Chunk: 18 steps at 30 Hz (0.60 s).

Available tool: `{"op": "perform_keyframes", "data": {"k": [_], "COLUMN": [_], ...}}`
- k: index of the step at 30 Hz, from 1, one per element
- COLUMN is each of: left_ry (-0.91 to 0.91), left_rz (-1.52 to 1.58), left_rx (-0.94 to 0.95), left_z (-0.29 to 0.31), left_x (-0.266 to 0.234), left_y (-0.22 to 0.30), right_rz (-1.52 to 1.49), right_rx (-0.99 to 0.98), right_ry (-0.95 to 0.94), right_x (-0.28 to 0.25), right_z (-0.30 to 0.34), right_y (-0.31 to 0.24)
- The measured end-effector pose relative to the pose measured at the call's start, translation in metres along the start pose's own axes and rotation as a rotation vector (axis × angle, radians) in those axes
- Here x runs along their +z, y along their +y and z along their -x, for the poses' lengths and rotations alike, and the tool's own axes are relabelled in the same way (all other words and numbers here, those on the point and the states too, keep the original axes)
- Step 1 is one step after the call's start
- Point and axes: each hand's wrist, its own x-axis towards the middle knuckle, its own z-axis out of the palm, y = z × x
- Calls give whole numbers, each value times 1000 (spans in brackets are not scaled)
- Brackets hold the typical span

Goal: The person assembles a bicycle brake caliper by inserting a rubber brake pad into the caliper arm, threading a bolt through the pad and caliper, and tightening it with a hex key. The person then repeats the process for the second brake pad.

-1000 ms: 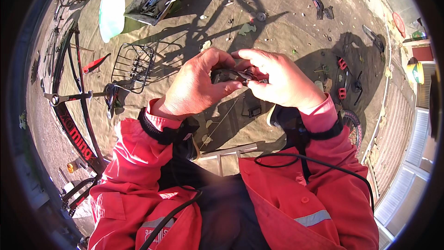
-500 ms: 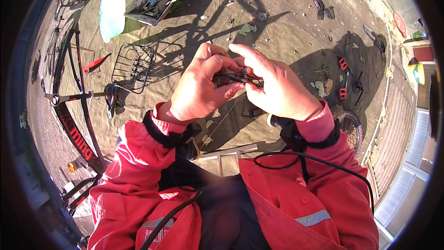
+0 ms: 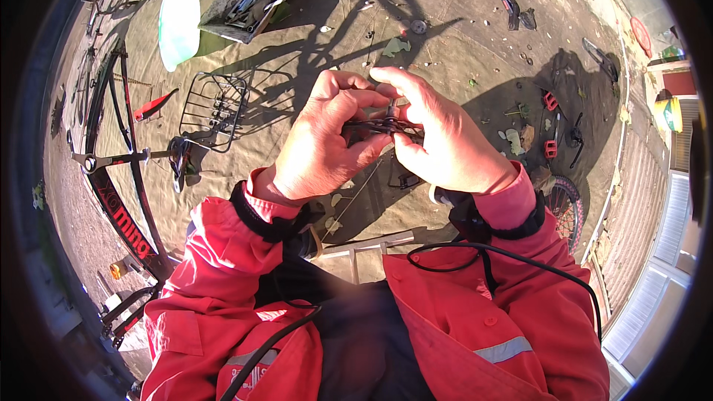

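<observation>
Both hands are raised in front of my chest, working together on a small dark metal bicycle part (image 3: pixel 364 128) whose exact kind I cannot make out. My left hand (image 3: pixel 312 145) pinches its left end between thumb and curled fingers. At the other end, my right hand (image 3: pixel 457 141) grips it with the thumb below and the index finger arched over the top. A thin upright piece shows between the fingertips. Much of the part is hidden by the fingers.
A black and red bicycle frame (image 3: pixel 122 212) stands at the left, beside a black wire rack (image 3: pixel 215 108). Behind are a white tub (image 3: pixel 179 30) and a metal tool tray (image 3: pixel 230 30). Red pedals (image 3: pixel 550 149) and a wheel (image 3: pixel 566 212) lie at the right on the ground cloth.
The hands stay in nearly the same place. The part has turned slightly between the fingers, and the thin upright piece now shows more clearly.
</observation>
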Motion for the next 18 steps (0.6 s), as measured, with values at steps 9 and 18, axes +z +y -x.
{"op": "perform_keyframes", "data": {"k": [9,18], "left_ry": [-22,9], "left_rz": [1,47], "left_rx": [-35,-18], "left_z": [0,-1], "left_x": [0,2], "left_y": [7,5], "right_rz": [-34,-65], "right_rx": [-92,-109], "right_ry": [106,123], "right_x": [1,2], "right_z": [-2,-1], "right_y": [-4,-2]}}
